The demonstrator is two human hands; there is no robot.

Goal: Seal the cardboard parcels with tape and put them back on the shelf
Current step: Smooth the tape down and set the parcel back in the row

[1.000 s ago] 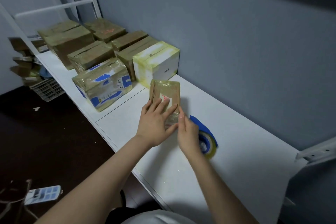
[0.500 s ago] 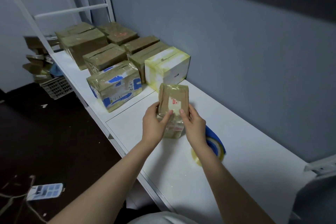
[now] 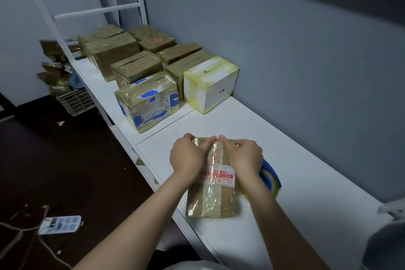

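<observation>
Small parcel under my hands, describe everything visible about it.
The small parcel is a flat brown cardboard packet lying on the white shelf near its front edge. Glossy clear tape runs lengthwise over it; a white label with red print crosses its middle. The left hand and right hand grip its far end, thumbs on top. A blue tape roll lies beside it.

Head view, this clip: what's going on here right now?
A person is working on a small brown parcel lying flat on the white shelf. The left hand and right hand both grip its far end, thumbs pressed on the clear tape along its top, fingers curled over the edge. A blue-cored tape roll sits beside the right wrist, partly hidden. Further back, a cluster of taped boxes stands on the shelf.
</observation>
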